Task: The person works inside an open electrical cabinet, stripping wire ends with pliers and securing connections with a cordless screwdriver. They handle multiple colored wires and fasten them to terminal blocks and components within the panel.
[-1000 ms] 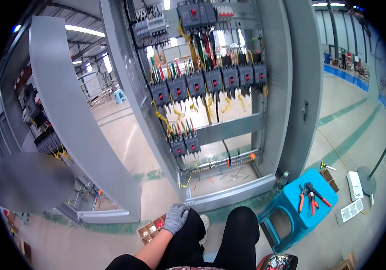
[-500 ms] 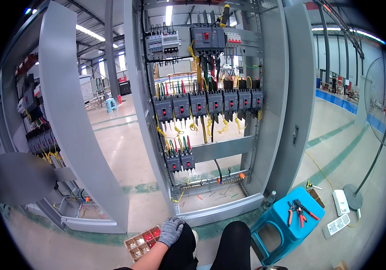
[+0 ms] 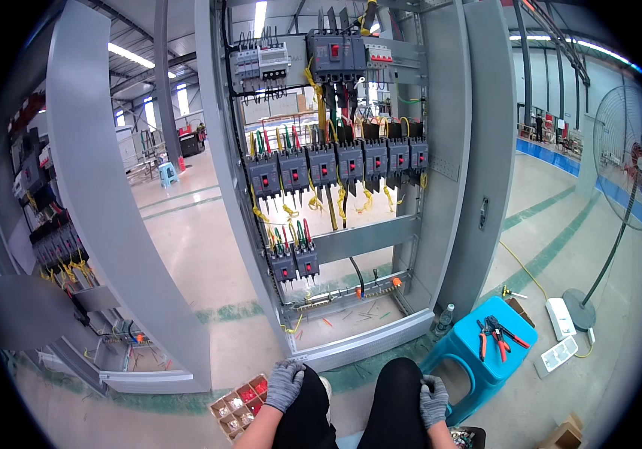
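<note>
My left hand point(image 3: 285, 385), in a grey glove, rests on my left knee with its fingers laid over it and nothing visible in them. Against the outer side of my right knee lies my right hand point(image 3: 434, 402), gloved alike; its fingers look loose and no object shows in them. Beside my left hand a divided cardboard box point(image 3: 235, 405) holds red and pale small parts. In front stands an open grey metal cabinet point(image 3: 369, 334) with a row of dark circuit breakers point(image 3: 349, 162). Below that row sit two more breakers point(image 3: 293, 263) with coloured wires.
A blue plastic stool point(image 3: 461, 338) at the right carries red-and-black hand tools point(image 3: 498, 337). A clear bottle point(image 3: 445, 319) stands by the cabinet base. Farther right are a white power strip point(image 3: 560, 319) and a standing fan point(image 3: 578, 310). Another cabinet point(image 3: 85, 187) stands left; wire scraps litter the floor.
My right hand has come into view and lies against my right knee. My left hand stays on the left knee. The view has shifted slightly, moving the cabinet a little left and up.
</note>
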Motion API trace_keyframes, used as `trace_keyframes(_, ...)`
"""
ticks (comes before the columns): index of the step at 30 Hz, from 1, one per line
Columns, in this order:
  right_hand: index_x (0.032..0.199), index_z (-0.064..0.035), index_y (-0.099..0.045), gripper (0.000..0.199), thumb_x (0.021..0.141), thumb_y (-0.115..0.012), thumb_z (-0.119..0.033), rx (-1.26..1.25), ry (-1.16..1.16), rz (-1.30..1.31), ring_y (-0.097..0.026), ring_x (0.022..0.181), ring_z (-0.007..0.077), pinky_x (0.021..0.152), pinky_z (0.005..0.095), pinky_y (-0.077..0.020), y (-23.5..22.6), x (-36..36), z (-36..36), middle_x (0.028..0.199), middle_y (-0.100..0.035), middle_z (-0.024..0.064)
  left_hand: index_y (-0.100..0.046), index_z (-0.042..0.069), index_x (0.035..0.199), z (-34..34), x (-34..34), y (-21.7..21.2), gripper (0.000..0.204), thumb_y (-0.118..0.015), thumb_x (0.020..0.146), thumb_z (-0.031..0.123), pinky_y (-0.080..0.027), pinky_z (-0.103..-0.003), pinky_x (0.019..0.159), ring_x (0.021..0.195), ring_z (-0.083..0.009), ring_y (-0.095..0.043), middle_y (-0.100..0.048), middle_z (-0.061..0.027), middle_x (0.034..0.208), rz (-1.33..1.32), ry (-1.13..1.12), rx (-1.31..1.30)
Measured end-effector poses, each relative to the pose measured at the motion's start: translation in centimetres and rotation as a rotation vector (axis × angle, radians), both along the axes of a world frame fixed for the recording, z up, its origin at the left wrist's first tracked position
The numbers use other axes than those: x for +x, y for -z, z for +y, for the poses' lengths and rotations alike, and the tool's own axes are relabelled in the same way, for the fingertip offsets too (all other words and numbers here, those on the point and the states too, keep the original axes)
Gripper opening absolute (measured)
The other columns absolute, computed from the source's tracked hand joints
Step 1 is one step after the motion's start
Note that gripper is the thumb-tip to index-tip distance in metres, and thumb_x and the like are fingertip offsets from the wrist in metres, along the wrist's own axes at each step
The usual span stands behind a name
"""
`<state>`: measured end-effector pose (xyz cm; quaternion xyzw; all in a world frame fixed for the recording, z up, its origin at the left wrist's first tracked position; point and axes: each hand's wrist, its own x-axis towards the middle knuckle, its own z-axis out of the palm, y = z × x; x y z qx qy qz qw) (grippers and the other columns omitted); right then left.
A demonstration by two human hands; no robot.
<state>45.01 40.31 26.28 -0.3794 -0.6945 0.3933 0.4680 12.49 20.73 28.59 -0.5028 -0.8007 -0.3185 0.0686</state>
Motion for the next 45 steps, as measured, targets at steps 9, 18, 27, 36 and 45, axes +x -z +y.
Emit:
trace_keyframes(9, 0.098, -0.0038, -0.062, 0.022, 0.078, -0.06, -0.012, 0.405, -0.111, -0.262, -0.057, 0.092, 0.0345, 0.087, 0.0414, -0.0449, -3.5, -6.0, 1.8, 0.095, -0.062, 0.0166, -0.066, 0.013, 0.094, 1.0, -1.8, 2.0, 0.019, -0.056, 0.084, 0.027, -0.039, -0.042, 0.094, 0.103, -0.0314, -0.054, -0.062, -0.0115, 0.102, 0.056, 0.079, -0.168)
trace_keyframes(18, 0.102, -0.0122, -0.062, 0.027, 0.079, -0.059, -0.026, 0.377, -0.348, -0.786, -0.057, 0.092, 0.0335, 0.083, 0.0434, -0.0448, -0.1, -9.0, 6.1, 0.092, -0.062, 0.0147, -0.064, 0.013, 0.101, 2.5, -1.8, 2.6, 0.024, -0.053, 0.086, 0.029, -0.04, -0.041, 0.095, 0.107, -0.0293, -0.053, -0.06, -0.0096, 0.11, 0.204, 0.158, -0.296)
trace_keyframes(27, 0.083, -0.0107, -0.062, 0.02, 0.078, -0.057, -0.03, 0.356, -0.452, -0.811, -0.056, 0.082, 0.0329, 0.078, 0.0445, -0.0427, -2.5, -9.1, 7.3, 0.082, -0.061, 0.0132, -0.064, 0.012, 0.094, 7.4, -2.4, -1.2, 0.024, -0.053, 0.083, 0.029, -0.035, -0.043, 0.097, 0.103, -0.0281, -0.052, -0.059, -0.0112, 0.101, 0.156, 0.385, -0.424)
trace_keyframes(36, 0.074, -0.0111, -0.065, 0.026, 0.077, -0.058, -0.036, -0.014, -0.665, -1.021, -0.06, 0.077, 0.0352, 0.071, 0.0458, -0.0459, -6.3, -11.7, 11.2, 0.078, -0.064, 0.0159, -0.063, 0.009, 0.089, 13.3, -5.5, -5.2, 0.024, -0.051, 0.083, 0.029, -0.041, -0.043, 0.087, 0.099, -0.0305, -0.051, -0.06, -0.0122, 0.099, -0.144, 0.491, -0.69)
trace_keyframes(45, 0.088, -0.0025, -0.061, 0.015, 0.086, -0.062, -0.017, -0.107, -0.266, -0.404, -0.055, 0.055, 0.0235, 0.054, 0.0308, -0.0459, -18.5, -20.2, 16.0, 0.066, -0.059, 0.0145, -0.063, 0.011, 0.096, 12.4, -3.6, -5.4, 0.028, -0.05, 0.086, 0.034, -0.041, -0.042, 0.09, 0.108, -0.0292, -0.052, -0.059, -0.0138, 0.109, -0.122, 0.421, -0.998)
